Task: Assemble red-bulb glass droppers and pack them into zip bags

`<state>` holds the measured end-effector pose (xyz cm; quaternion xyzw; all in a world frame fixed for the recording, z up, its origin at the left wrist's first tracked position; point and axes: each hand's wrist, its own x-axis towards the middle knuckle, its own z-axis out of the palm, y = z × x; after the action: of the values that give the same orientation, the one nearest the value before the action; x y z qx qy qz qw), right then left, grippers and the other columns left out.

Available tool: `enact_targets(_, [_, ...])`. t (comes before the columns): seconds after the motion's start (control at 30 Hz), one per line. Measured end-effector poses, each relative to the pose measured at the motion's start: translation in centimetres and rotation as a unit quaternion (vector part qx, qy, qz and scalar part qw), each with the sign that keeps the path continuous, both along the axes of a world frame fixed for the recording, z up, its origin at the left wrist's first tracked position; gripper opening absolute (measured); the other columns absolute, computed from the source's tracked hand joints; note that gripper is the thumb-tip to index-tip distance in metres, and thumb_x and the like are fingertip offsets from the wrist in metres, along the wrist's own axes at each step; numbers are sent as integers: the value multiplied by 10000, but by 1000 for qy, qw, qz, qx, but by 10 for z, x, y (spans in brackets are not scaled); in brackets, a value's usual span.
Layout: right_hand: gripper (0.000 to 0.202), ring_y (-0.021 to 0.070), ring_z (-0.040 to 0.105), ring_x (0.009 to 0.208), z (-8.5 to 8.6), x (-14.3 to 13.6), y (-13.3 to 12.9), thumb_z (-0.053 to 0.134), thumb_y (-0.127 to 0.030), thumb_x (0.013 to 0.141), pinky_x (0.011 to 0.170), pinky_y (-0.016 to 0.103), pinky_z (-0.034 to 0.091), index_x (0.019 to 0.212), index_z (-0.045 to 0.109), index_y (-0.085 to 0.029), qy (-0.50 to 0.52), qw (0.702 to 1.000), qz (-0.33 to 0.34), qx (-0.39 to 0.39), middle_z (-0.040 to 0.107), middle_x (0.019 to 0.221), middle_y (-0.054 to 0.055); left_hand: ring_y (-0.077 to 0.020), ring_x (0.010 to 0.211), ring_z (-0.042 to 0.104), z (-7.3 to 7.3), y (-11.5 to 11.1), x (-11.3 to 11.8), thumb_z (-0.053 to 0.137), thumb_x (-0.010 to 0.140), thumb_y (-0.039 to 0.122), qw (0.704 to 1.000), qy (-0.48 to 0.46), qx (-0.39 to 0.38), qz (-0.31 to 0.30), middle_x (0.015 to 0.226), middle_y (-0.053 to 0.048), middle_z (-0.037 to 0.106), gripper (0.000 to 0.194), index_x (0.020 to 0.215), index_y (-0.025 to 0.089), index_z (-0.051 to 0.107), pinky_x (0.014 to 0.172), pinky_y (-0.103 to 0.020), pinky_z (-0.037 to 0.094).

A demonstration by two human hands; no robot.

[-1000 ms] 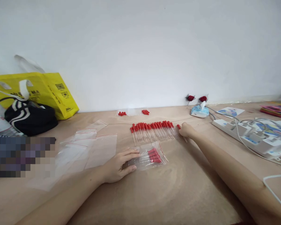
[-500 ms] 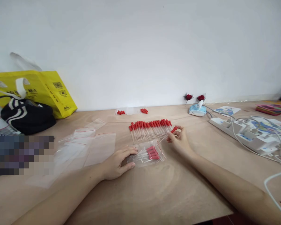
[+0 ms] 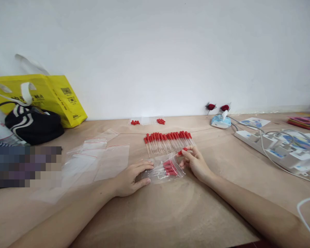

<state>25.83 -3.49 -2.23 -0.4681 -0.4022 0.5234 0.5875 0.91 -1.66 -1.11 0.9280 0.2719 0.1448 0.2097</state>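
Note:
A clear zip bag point(image 3: 156, 176) lies flat in front of me, with several red-bulbed droppers point(image 3: 170, 168) inside and its mouth facing right. My left hand point(image 3: 131, 177) holds the bag at its left end, fingers and thumb along its edges. Between the fingertips of my right hand point(image 3: 195, 162) is the red bulb of another dropper point(image 3: 182, 151), right at the bag's mouth. Its glass tube points left toward the bag, and how far it reaches inside is hard to see. Just behind lies a row of droppers point(image 3: 167, 137), red bulbs pointing away from me.
Flat zip bags point(image 3: 113, 162) overlap on the left. Two small heaps of red bulbs point(image 3: 161, 121) lie by the wall. A yellow bag point(image 3: 64, 103) and black pouch point(image 3: 36, 125) stand far left; a tissue pack point(image 3: 220, 121) and cabled power strip point(image 3: 258, 146) lie right.
My right hand has moved left and toward me, bringing the dropper from beside the row to the bag's mouth. My left hand stays on the bag.

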Motion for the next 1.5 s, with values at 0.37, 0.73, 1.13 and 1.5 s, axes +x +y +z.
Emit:
enact_targets(0.37, [331,48,323,238,-1,3,4,565,-459,663,260,137,175,758,372,-208,-164,979,121,-21,393,342,-134,-209,1151,443,1,-1,1,467,838,293,1000,-2,-5,7,1240,-75,490,318,1143,208,434,986,-396,330])
enact_targets(0.73, [259,39,317,312,-12,-7,19,569,-390,658,307,179,243,568,577,-147,-243,961,129,-11,499,434,-39,-220,1095,477,2,-3,0,482,826,299,999,-18,-21,19,1225,-66,489,433,1234,233,353,942,-382,374])
enact_targets(1.13, [350,84,435,447,-1,8,22,579,-507,639,413,199,322,582,532,-165,-368,929,30,-4,524,521,-10,-225,1191,394,0,-1,0,468,835,277,1000,-5,7,3,1284,-74,452,377,1207,215,444,988,-414,333])
enact_targets(1.5, [145,106,483,515,-8,8,24,552,-276,689,488,214,346,595,528,-168,-474,880,21,27,556,552,-1,-222,1172,418,0,0,1,468,833,284,1000,4,16,2,1264,-96,467,382,1203,186,461,971,-385,356])
